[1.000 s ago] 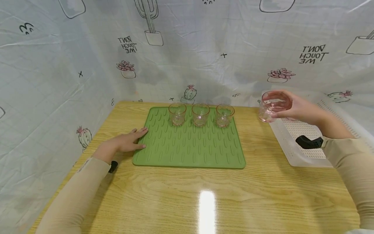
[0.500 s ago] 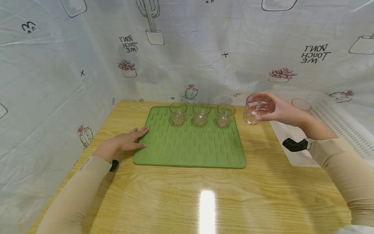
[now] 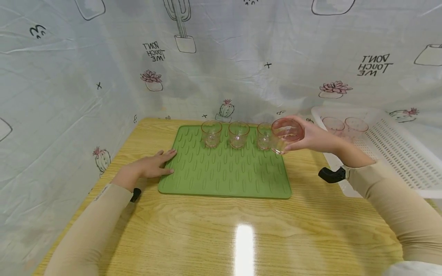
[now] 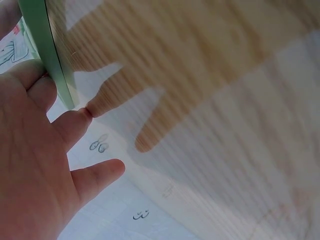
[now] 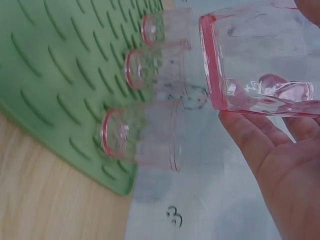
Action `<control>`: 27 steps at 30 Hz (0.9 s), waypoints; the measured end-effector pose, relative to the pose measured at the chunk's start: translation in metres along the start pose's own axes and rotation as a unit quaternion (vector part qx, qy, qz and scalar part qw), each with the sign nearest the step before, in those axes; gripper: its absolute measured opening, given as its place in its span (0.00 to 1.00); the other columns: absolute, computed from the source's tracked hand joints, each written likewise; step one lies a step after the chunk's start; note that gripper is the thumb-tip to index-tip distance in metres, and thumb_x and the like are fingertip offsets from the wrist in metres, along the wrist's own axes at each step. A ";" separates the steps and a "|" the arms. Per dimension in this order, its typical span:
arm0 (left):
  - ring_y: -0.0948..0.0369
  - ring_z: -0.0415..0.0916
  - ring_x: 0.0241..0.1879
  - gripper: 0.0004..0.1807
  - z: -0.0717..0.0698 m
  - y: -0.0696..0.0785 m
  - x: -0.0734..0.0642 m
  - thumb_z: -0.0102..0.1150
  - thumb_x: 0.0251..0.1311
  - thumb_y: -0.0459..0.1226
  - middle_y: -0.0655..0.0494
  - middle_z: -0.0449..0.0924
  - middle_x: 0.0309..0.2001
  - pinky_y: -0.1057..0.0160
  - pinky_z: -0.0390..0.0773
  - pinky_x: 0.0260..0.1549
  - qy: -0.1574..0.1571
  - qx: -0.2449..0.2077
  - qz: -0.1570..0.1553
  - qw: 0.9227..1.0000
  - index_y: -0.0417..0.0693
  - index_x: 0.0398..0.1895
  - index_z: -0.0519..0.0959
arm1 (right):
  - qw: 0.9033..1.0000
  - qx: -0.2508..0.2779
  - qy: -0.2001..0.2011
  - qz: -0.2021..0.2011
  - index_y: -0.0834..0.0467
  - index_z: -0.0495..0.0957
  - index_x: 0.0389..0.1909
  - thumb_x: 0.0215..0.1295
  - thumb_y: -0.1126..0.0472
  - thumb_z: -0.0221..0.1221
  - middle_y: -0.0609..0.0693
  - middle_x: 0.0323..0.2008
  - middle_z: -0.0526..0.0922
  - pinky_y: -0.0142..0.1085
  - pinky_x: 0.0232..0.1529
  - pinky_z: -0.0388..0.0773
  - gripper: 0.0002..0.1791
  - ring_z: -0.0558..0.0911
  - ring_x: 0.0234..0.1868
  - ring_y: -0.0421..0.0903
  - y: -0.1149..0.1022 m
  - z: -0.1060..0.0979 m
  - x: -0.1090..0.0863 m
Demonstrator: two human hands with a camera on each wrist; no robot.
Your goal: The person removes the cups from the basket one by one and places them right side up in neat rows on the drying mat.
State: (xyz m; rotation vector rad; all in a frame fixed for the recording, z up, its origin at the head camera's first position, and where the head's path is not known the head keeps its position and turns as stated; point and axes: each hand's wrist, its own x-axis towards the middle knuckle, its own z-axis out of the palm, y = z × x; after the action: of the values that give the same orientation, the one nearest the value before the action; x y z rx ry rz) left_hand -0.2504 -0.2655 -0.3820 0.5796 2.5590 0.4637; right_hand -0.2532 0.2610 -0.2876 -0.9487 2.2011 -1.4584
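My right hand (image 3: 308, 134) holds a clear pink glass (image 3: 284, 138) by its side, over the right edge of the green mat (image 3: 221, 172). In the head view this glass partly covers the rightmost of three similar glasses, which stand upright in a row along the mat's back: a left glass (image 3: 211, 135), a middle glass (image 3: 238, 136) and a right glass (image 3: 264, 137). The right wrist view shows the held glass (image 5: 265, 65) raised apart from that row. My left hand (image 3: 152, 165) rests at the mat's left edge, fingers spread and fingertips on the mat.
At the right stands a white perforated plastic basket (image 3: 411, 161) holding two more pink glasses, one glass (image 3: 333, 124) beside another glass (image 3: 356, 125). A wooden table (image 3: 193, 234) carries everything. Behind it hangs a white sheet (image 3: 221, 69) printed with cacti.
My right hand has carried the glass leftward from above the basket to the mat's right edge. The two glasses in the basket have come into view. The left hand has stayed put.
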 end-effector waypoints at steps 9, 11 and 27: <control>0.34 0.29 0.78 0.47 0.001 0.001 0.000 0.53 0.76 0.53 0.38 0.36 0.82 0.23 0.43 0.66 -0.001 0.000 0.001 1.000 0.45 0.84 0.40 | 1.000 0.021 -0.009 -0.019 0.67 0.56 0.73 0.63 0.75 0.68 0.55 0.68 0.70 0.39 0.62 0.77 0.42 0.76 0.66 0.42 0.004 0.021 0.015; 0.34 0.29 0.78 0.47 0.001 0.000 0.000 0.53 0.76 0.54 0.38 0.36 0.82 0.22 0.43 0.66 -0.001 0.001 0.001 1.000 0.45 0.84 0.40 | 0.999 0.024 -0.007 -0.020 0.68 0.56 0.73 0.62 0.75 0.69 0.58 0.68 0.69 0.39 0.61 0.77 0.42 0.76 0.65 0.42 0.004 0.026 0.017; 0.34 0.29 0.78 0.48 0.003 -0.002 0.000 0.53 0.76 0.54 0.39 0.36 0.82 0.22 0.43 0.65 0.003 -0.002 -0.002 1.000 0.47 0.85 0.40 | 0.998 0.047 0.038 -0.011 0.67 0.55 0.74 0.57 0.76 0.71 0.67 0.71 0.66 0.38 0.62 0.76 0.48 0.70 0.69 0.66 0.014 0.077 0.037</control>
State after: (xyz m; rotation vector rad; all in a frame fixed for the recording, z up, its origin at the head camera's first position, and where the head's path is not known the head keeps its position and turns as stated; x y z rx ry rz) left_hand -0.2493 -0.2666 -0.3850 0.5732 2.5642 0.4691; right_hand -0.2389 0.1868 -0.3296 -0.9034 2.1594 -1.6173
